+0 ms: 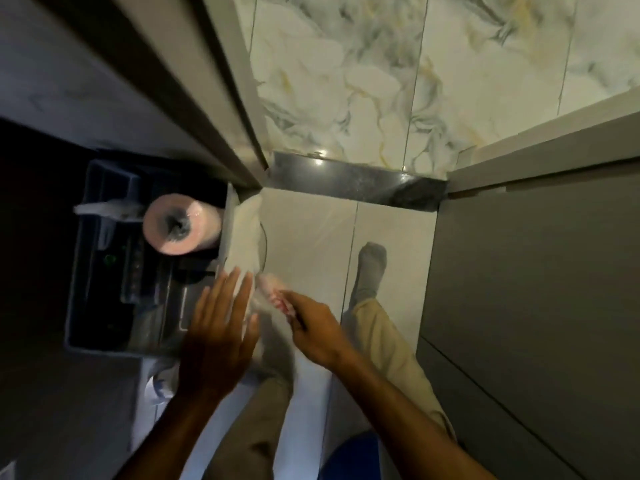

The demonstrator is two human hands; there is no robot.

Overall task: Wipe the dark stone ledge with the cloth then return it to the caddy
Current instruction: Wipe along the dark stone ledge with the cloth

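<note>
Right hand [313,327] clenched on pale cloth [273,294], blurred, just right of dark caddy [104,271]. Left hand [218,336] open, fingers spread over caddy edge. Stone ledge [356,183] beyond.

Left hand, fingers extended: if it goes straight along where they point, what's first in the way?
Likely the white cloth draped over the caddy edge; the left hand points up toward it. Beyond sits the pink roll. Depth is unclear.
</note>
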